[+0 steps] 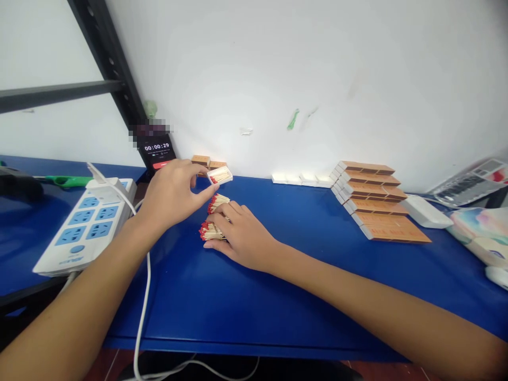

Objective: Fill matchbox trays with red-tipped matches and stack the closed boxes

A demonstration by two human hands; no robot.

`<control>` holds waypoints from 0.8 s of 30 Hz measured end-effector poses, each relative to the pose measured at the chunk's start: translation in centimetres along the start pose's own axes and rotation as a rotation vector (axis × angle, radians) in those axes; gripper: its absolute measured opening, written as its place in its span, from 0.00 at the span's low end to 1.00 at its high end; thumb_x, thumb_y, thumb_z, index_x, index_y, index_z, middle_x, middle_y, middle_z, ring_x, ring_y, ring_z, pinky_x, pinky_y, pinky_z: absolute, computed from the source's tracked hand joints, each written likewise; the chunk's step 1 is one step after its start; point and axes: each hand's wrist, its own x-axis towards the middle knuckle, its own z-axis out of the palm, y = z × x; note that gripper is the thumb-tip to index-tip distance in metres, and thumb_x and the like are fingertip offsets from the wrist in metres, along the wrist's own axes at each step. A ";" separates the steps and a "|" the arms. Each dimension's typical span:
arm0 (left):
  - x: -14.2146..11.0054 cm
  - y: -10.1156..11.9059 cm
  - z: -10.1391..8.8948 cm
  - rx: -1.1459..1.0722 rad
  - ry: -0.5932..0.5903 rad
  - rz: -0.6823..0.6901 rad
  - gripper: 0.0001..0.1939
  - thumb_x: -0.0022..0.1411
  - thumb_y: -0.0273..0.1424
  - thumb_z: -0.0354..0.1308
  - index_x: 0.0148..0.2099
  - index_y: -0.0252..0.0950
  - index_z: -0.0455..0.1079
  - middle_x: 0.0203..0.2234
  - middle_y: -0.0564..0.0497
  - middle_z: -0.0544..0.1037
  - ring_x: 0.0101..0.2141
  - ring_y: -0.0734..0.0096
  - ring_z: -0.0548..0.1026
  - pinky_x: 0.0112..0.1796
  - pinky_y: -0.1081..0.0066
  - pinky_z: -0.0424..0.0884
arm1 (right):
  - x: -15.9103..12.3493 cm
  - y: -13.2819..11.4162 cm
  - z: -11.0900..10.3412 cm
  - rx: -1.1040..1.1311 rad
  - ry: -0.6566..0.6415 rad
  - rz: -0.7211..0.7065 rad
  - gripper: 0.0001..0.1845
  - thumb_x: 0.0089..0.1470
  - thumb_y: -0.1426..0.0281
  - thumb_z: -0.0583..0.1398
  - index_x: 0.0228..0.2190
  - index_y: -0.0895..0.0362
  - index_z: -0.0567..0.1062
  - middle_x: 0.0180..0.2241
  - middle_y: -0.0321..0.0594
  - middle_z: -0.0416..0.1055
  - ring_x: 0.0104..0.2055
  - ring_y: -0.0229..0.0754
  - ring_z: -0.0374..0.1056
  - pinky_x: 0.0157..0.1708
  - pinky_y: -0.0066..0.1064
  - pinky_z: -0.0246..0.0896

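My left hand (174,191) pinches a white matchbox tray (220,175) between thumb and fingers, slightly above the blue table. Matches with red heads lie inside the tray. Below it, on the tabletop, are loose matches in two bunches, a farther bunch (217,203) and a nearer bunch (211,231). My right hand (242,233) curls over the nearer bunch, its thumb on the near side and its fingers on the far side. Part of both bunches is hidden under that hand. Behind the tray, two brown matchboxes (201,159) stand against the wall.
A stepped stack of matchboxes (381,203) stands at the right, beside a row of white trays (301,179) along the wall. At the left are a power strip (85,225), a white cable (146,296) and a phone (156,150) showing a timer. A black shelf post (115,69) rises behind.
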 end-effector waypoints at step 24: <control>-14.5 1.7 -4.1 -0.356 -0.343 -0.050 0.12 0.66 0.41 0.66 0.50 0.45 0.80 0.26 0.57 0.68 0.27 0.74 0.69 0.29 0.72 0.67 | -3.7 1.1 -1.3 0.271 0.078 0.102 0.01 0.65 0.74 0.64 0.38 0.56 0.76 0.37 0.38 0.70 0.38 0.40 0.67 0.38 0.32 0.62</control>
